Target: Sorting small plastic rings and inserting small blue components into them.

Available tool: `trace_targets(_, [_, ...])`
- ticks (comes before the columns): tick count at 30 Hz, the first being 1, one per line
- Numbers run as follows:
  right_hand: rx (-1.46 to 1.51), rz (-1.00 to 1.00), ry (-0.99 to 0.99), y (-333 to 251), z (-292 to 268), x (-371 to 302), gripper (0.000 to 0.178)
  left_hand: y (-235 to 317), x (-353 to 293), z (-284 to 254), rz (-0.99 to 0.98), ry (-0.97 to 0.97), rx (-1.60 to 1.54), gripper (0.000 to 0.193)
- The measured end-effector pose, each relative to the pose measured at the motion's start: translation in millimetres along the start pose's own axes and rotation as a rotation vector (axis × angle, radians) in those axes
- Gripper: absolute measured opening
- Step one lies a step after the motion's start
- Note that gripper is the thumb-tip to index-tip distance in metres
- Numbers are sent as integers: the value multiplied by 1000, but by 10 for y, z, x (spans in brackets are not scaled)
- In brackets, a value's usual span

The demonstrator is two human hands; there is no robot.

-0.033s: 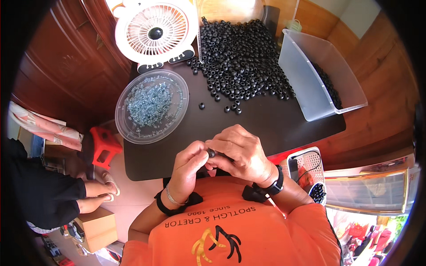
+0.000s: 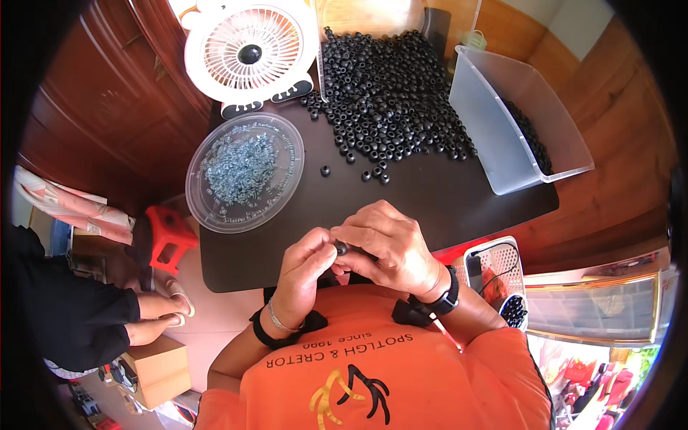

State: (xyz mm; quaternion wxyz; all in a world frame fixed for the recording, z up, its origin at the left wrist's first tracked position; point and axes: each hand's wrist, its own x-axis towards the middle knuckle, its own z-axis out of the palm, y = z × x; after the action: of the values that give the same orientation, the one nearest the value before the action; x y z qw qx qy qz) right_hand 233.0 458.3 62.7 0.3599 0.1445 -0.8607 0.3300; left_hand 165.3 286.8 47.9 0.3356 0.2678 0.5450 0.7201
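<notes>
Left hand (image 2: 304, 266): thumb and index pinched on a black bead (image 2: 340, 247), over the near table (image 2: 459, 215) edge. Right hand (image 2: 390, 247) just beside at 3 o'clock, fingers curled in; can't tell what they grip. From bead: bead pile (image 2: 394, 107) at 12–1, round clear tray (image 2: 289, 183) of bluish bits (image 2: 240, 168) at 10, clear bin (image 2: 487, 129) at 2.
</notes>
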Motion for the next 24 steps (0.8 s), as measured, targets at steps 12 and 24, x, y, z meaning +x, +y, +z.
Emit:
trace_targets(12, [-32, 17, 36, -19, 56, -64, 39, -72, -10, 81, 91, 25, 59, 25])
trace_targets(24, [-149, -26, -18, -8, -37, -20, 27, -114, 15, 49, 12, 13, -20, 26])
